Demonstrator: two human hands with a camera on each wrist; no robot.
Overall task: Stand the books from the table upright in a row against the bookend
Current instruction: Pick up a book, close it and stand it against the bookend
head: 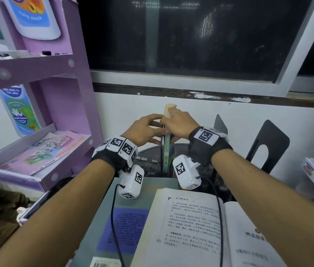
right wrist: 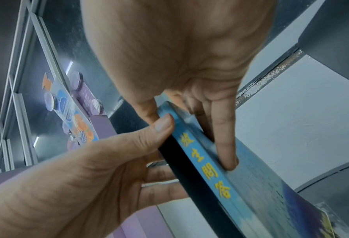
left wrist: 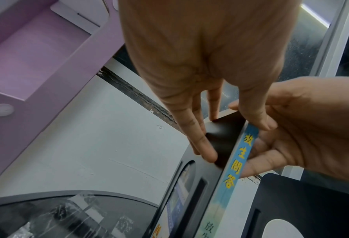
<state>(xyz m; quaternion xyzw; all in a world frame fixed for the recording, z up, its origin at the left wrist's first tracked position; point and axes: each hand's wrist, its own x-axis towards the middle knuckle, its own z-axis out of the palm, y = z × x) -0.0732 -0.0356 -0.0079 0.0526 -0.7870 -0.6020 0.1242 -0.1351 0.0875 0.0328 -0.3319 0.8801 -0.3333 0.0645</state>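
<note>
A thin book with a blue spine and yellow characters [head: 166, 151] [left wrist: 238, 161] [right wrist: 206, 169] stands upright on the round glass table [head: 146, 158], flat against a black bookend plate [head: 161, 151] [left wrist: 224, 136] on its left. My left hand [head: 152, 130] [left wrist: 236, 140] lays its fingers on the plate's outer face and its thumb on the spine, pinching the two together. My right hand [head: 173, 120] [right wrist: 189, 140] grips the book's top, with its index finger down the right cover.
An open book [head: 190, 228] lies on a grey-blue book [head: 125, 218] at the near edge. A second black bookend [head: 273, 139] [left wrist: 311, 201] and a grey one [head: 220, 125] stand at the right. A purple display shelf [head: 36, 74] is on the left, the wall close behind.
</note>
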